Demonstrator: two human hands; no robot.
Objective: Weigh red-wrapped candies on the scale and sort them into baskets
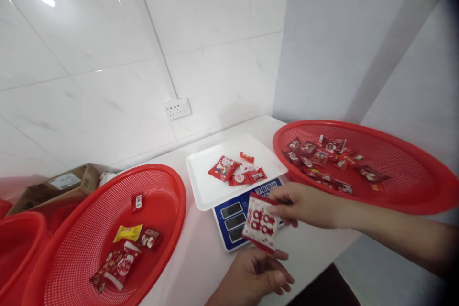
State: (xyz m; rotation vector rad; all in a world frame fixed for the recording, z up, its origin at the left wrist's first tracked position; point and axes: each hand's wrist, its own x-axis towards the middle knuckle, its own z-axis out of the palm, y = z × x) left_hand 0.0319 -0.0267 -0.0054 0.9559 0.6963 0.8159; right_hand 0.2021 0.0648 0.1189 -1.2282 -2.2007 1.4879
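Note:
My right hand (299, 204) pinches a white and red candy packet (261, 222) by its upper right side, in front of the blue digital scale (224, 241). Just below the packet, my left hand (253, 275) has its fingers apart, close to the packet's lower edge; whether they touch is unclear. On the scale's white tray (204, 186) lie several small red packets, among them a larger red one (224, 167). The red basket (416, 172) at the right holds many wrapped sweets. Fewer lie in the left red basket (165, 191), including a yellow one (128, 233).
A further red basket (21, 234) stands at the far left edge. Behind the left basket is an open cardboard box (64, 181). A wall socket (178, 108) sits above the white table (186, 248), whose back edge meets the tiled wall.

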